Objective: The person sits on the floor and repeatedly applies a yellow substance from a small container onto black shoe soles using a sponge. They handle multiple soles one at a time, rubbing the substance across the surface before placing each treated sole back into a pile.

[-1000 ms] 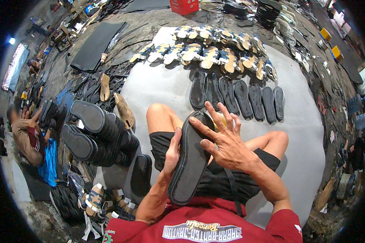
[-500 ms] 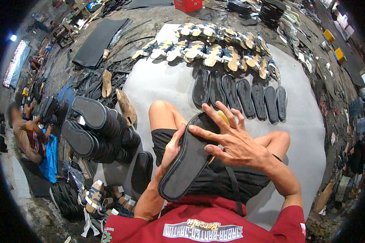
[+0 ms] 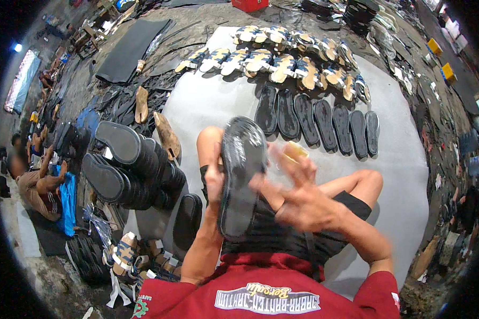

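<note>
Left hand (image 3: pixel 214 178) grip closed on black sole (image 3: pixel 240 173), held upright at frame centre. Right hand (image 3: pixel 298 199) open, fingers spread, blurred, just beside sole. Row of black soles (image 3: pixel 316 117) on grey mat (image 3: pixel 410 175) above.

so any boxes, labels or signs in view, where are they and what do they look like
red crate: top edge, middle, beyond the grey mat; boxy, plain red.
yellow boxes: upper right on the floor; two small yellow blocks.
printed patch: on the red shirt at the bottom edge; white lettering with a yellow scrawl.
no screens visible.
</note>
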Demonstrator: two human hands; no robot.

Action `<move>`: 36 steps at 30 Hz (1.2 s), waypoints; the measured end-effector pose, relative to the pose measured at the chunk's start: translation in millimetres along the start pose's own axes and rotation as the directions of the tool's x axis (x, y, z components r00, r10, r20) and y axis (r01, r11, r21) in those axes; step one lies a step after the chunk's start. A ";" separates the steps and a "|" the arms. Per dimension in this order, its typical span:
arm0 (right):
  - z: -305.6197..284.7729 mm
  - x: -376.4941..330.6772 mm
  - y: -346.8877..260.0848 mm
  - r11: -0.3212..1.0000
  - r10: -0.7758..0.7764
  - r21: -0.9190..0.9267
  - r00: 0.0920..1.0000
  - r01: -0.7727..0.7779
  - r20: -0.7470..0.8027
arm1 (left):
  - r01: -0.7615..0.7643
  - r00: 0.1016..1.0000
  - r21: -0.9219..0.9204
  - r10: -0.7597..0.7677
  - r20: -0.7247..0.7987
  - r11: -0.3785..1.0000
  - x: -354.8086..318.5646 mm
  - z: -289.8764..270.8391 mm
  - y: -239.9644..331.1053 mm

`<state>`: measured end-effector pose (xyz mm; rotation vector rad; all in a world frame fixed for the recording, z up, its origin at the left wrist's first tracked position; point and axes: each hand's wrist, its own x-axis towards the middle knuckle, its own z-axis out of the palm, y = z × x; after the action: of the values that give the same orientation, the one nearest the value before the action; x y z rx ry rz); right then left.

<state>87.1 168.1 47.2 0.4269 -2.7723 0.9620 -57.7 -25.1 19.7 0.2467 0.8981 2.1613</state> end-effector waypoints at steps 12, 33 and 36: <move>131.6 -56.4 205.4 0.723 0.597 -0.401 0.801 -0.562 -0.046 | 0.079 0.979 -0.563 -0.171 -0.113 0.823 -19.0 -38.4 -40.6; 27.3 10.8 13.4 0.963 0.223 0.175 0.971 -0.206 -0.086 | 0.182 0.977 -0.750 -0.205 0.063 0.636 -12.3 -3.9 -52.8; 16.4 13.4 11.2 0.903 0.262 -0.307 0.952 -0.300 -0.159 | 0.173 0.977 -0.770 -0.203 0.057 0.615 -18.4 7.9 -45.7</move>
<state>69.7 163.3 31.4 -0.0810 -2.8594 0.5306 -15.0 -13.3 -3.3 -0.3154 -0.0689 2.1418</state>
